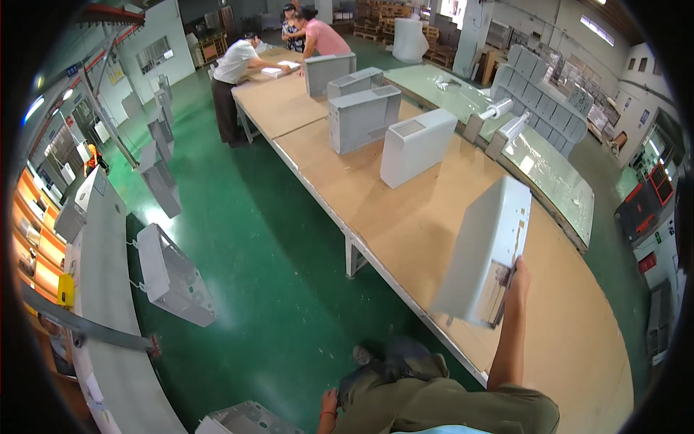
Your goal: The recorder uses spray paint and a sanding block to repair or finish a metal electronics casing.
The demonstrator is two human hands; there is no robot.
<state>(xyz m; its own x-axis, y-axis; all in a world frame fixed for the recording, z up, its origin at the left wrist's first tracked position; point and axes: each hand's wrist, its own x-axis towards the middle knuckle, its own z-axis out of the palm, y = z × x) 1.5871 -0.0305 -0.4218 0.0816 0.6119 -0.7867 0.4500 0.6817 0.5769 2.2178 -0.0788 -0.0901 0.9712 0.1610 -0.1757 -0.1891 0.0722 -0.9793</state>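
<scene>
My right hand [517,281] grips the edge of a light-grey sheet-metal casing [481,249], which is tilted over the near part of the tan-topped table [571,311]. The casing's narrow side shows small cutouts and slots. My left hand [330,401] hangs low beside my leg, away from the table; its fingers are too small and partly hidden to make out. The nearest casing standing on the table is a white one [416,150], beyond the held one. Behind it stand a grey casing [363,119] and several more.
Grey casings, such as one with round holes [173,275], hang in a row along the left over the green floor [267,289]. A long glossy bench [557,181] flanks the table's right side. Several people [322,37] work at the far end.
</scene>
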